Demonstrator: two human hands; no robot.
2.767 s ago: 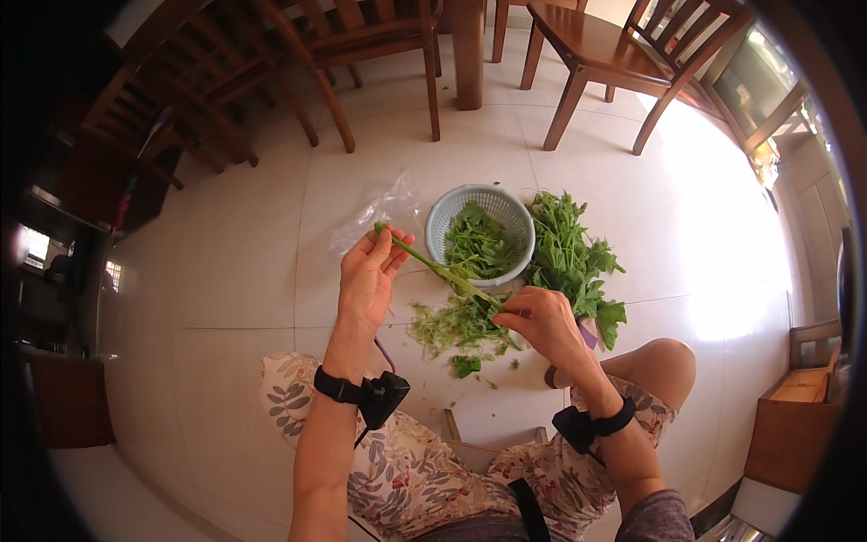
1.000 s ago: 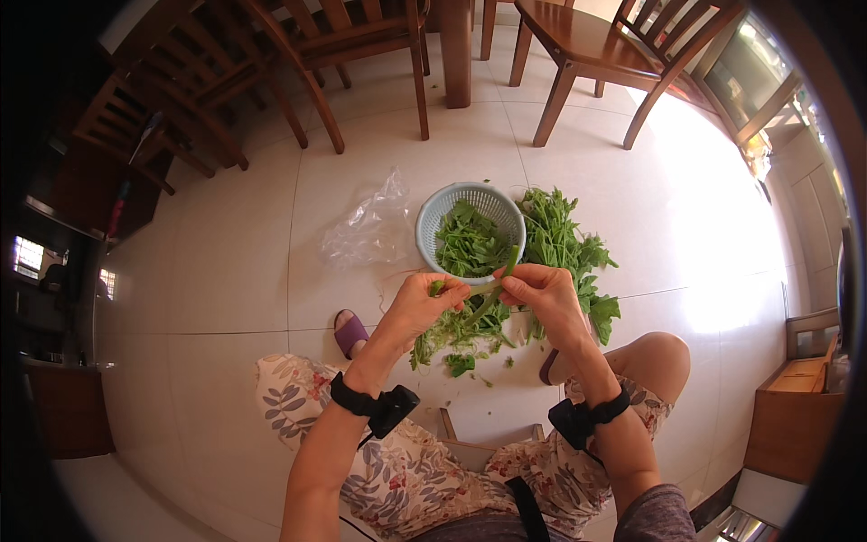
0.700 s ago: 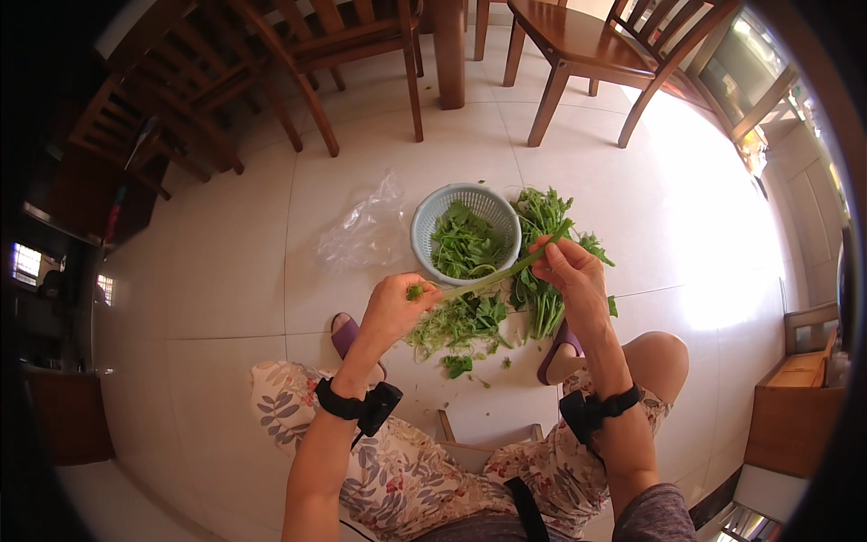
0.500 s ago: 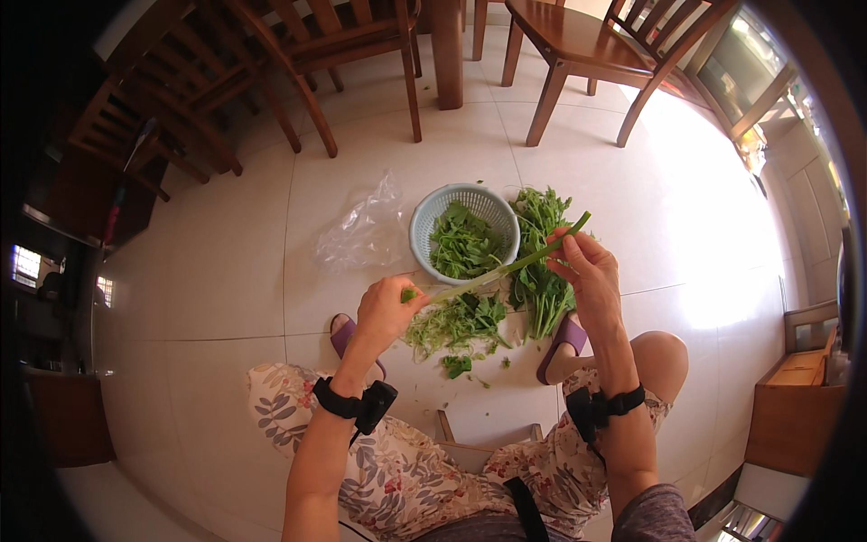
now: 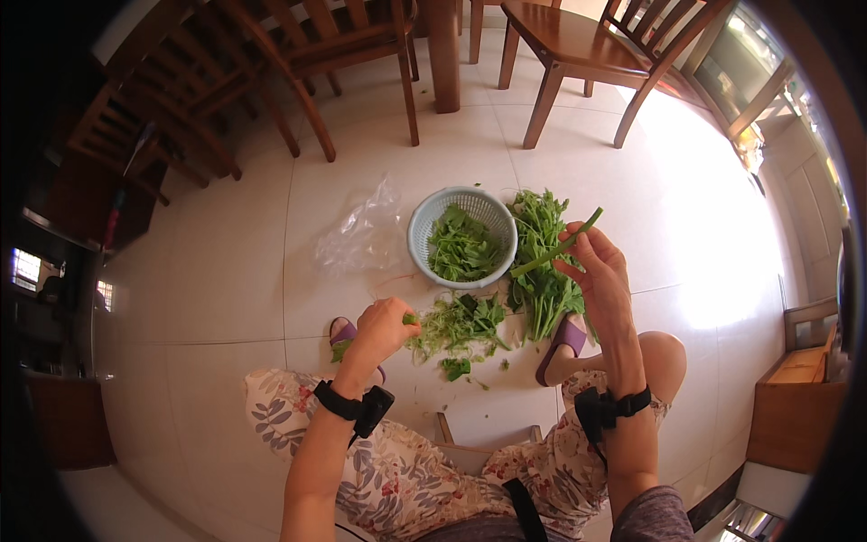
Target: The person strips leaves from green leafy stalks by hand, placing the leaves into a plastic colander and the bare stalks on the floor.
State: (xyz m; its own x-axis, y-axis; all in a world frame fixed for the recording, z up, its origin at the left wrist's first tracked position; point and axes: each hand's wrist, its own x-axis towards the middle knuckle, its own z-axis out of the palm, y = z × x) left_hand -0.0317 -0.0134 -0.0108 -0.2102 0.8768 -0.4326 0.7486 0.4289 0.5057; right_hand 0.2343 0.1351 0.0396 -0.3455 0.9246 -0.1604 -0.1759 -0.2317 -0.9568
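Pinched in the fingers of my right hand (image 5: pixel 605 275) is a green leaf-vegetable stem (image 5: pixel 558 247), held slanting over a bunch of leafy greens (image 5: pixel 542 298) on the floor. My left hand (image 5: pixel 384 328) is closed around a small green piece of stem (image 5: pixel 411 319), left of a loose heap of peelings and leaves (image 5: pixel 456 325). Beyond the heap stands a grey-blue plastic basket (image 5: pixel 418 248), partly filled with picked greens (image 5: pixel 462 244). The two hands are well apart, with no strand visible between them.
A crumpled clear plastic bag (image 5: pixel 361 230) lies left of the basket on the tiled floor (image 5: pixel 217 289). Wooden chairs (image 5: pixel 578 45) and a table leg (image 5: pixel 443 68) stand at the far side. My purple slippers (image 5: pixel 566 341) flank the heap.
The pale strip stretched between my hands has come away from the stem. My right hand moved slightly right with the stem; my left hand moved slightly left and down.
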